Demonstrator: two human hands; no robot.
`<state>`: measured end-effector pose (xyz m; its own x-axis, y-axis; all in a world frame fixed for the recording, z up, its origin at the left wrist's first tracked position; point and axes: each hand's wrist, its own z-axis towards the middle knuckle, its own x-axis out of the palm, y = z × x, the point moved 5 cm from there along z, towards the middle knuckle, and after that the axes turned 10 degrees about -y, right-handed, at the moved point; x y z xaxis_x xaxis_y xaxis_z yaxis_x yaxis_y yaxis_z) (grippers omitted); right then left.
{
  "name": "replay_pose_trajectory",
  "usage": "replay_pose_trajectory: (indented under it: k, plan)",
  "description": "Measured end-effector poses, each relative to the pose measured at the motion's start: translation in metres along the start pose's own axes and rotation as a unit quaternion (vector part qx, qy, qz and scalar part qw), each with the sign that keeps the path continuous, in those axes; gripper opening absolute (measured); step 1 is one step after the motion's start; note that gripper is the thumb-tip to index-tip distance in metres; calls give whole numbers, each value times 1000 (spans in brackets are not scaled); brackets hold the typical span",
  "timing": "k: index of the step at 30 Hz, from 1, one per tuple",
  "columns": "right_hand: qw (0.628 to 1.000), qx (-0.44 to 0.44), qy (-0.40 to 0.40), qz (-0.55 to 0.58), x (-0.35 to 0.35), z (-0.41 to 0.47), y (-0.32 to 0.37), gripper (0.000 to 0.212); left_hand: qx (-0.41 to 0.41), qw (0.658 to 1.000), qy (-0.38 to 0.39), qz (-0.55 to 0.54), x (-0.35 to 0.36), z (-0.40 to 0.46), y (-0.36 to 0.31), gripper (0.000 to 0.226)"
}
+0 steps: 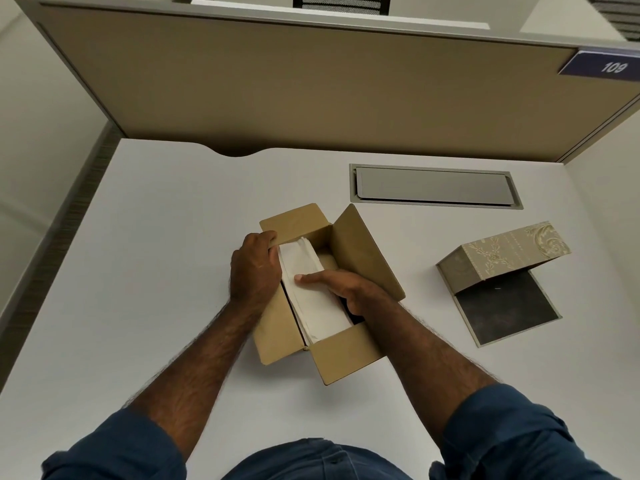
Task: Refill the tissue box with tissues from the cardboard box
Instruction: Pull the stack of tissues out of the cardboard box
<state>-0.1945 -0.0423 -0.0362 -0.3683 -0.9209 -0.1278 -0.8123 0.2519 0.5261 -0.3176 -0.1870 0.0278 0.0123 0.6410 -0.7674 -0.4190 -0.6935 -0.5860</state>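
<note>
An open brown cardboard box (363, 251) sits in the middle of the white desk, flaps spread. A white stack of tissues (311, 299) stands on edge inside it, along its left wall. My left hand (254, 268) wraps over the box's left wall, fingers against the stack's left side. My right hand (343, 289) reaches in from the right, thumb lying across the stack's top and fingers down behind it. The patterned beige tissue box (498, 254) lies tipped open at the right, its dark base panel (505, 306) flat on the desk.
A grey cable hatch (433, 187) is set into the desk behind the boxes. A tan partition wall (277, 81) with a "109" sign (602, 65) closes off the back. The desk's left edge (59, 251) drops to the floor.
</note>
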Motion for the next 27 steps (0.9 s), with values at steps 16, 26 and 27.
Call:
replay_pose_trajectory:
  k: [16,26,27]
  plan:
    - [994,-102,-3,28,2,-7,-5,72,-6,1000,6,-10,1,1,2,31]
    - [973,-205,-26,100,-1,-40,19,51,-41,998,25,-41,-5,9,9,34]
    - [972,-210,-23,106,-1,-45,22,50,-34,998,21,-46,-7,10,8,34]
